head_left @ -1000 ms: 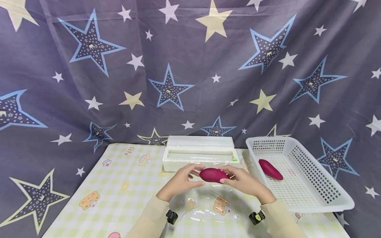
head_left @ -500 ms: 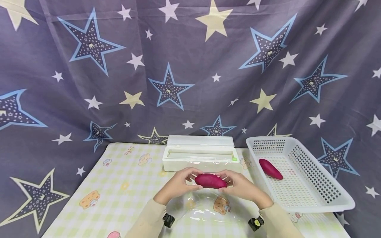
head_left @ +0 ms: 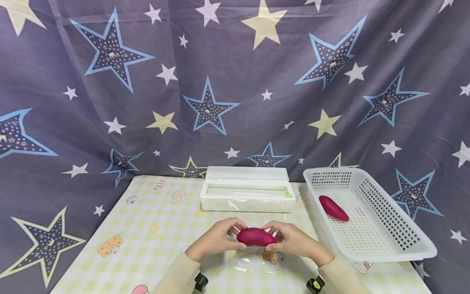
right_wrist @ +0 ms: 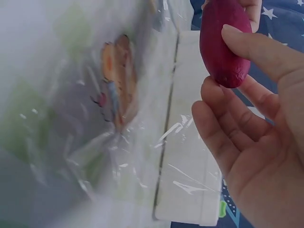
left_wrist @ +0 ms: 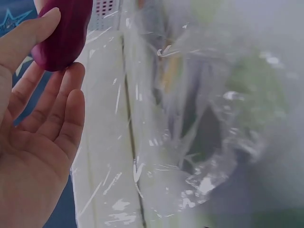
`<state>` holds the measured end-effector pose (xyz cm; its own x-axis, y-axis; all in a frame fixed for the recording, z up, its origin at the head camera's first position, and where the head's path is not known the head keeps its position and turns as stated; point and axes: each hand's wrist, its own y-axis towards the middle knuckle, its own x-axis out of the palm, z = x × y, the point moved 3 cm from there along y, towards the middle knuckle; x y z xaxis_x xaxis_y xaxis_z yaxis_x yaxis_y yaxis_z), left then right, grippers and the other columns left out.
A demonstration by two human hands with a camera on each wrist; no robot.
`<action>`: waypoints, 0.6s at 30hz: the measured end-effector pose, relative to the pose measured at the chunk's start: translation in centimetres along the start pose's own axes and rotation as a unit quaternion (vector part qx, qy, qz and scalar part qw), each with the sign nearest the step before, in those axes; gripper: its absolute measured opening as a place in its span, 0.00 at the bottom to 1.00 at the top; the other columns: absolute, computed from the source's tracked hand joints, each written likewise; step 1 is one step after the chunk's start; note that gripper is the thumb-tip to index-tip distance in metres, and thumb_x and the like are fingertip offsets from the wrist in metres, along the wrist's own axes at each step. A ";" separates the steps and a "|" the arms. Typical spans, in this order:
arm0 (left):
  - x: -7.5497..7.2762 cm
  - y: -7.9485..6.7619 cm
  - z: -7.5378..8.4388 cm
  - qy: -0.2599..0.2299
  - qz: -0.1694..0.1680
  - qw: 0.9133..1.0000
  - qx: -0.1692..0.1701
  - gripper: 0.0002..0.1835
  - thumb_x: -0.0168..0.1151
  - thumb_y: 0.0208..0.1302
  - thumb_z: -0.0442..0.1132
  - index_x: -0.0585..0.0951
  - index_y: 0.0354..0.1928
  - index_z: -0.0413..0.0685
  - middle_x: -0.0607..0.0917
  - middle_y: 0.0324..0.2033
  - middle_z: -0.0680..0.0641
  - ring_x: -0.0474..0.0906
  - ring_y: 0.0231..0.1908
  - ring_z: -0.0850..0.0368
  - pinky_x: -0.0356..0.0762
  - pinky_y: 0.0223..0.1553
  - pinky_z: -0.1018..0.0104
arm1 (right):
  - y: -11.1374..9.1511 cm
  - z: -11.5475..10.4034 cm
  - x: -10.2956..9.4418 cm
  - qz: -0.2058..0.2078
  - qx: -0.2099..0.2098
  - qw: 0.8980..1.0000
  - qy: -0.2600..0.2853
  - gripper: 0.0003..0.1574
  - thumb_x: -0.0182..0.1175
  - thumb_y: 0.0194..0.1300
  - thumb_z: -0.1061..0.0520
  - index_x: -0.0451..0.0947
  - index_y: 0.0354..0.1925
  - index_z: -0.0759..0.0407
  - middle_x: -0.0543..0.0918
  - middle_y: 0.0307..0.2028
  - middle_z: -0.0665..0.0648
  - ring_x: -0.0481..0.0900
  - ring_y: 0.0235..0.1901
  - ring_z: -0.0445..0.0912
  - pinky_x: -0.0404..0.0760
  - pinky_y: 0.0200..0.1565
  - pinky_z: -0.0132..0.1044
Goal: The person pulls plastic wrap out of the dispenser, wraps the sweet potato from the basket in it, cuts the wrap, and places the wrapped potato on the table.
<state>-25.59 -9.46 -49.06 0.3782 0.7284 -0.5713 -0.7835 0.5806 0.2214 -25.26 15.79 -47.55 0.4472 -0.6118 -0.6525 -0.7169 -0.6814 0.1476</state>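
Note:
A red-purple sweet potato (head_left: pixel 256 237) lies sideways between my two hands in the head view. My left hand (head_left: pixel 216 239) pinches its left end, thumb (left_wrist: pixel 50 23) on one side and fingers behind. At the other end, my right hand (head_left: pixel 296 241) grips it the same way, with the thumb (right_wrist: pixel 251 45) across its skin in the right wrist view. Clear cling film (head_left: pixel 243 264) spreads over the table beneath the hands, wrinkled and shiny in both wrist views. It runs back to a white cling film box (head_left: pixel 247 205) with its lid raised.
A white plastic basket (head_left: pixel 393 258) stands on the right side of the table, with a second sweet potato (head_left: pixel 333 208) in it. The checked tablecloth (head_left: pixel 154 212) bears cartoon prints. Behind the table hangs a dark curtain (head_left: pixel 235 53) with stars.
Both hands have drawn the sweet potato toward the person and slightly left, away from the white box and lower over the film. The basket and its sweet potato have stayed put.

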 end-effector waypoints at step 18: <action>1.1 -1.9 -1.0 -0.009 -0.051 0.998 -0.028 0.20 0.75 0.59 0.41 0.79 0.52 0.55 0.82 0.46 0.59 0.80 0.41 0.65 0.81 0.46 0.64 | -0.5 1.0 2.2 -0.031 0.057 0.998 0.024 0.28 0.74 0.59 0.57 0.77 0.57 0.56 0.83 0.39 0.49 0.83 0.32 0.38 0.82 0.38 0.32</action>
<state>-24.22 -10.10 -50.89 0.4663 0.6734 -0.5736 -0.7664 0.6314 0.1182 -24.40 15.20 -49.83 0.5158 -0.5903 -0.6210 -0.7421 -0.6700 0.0206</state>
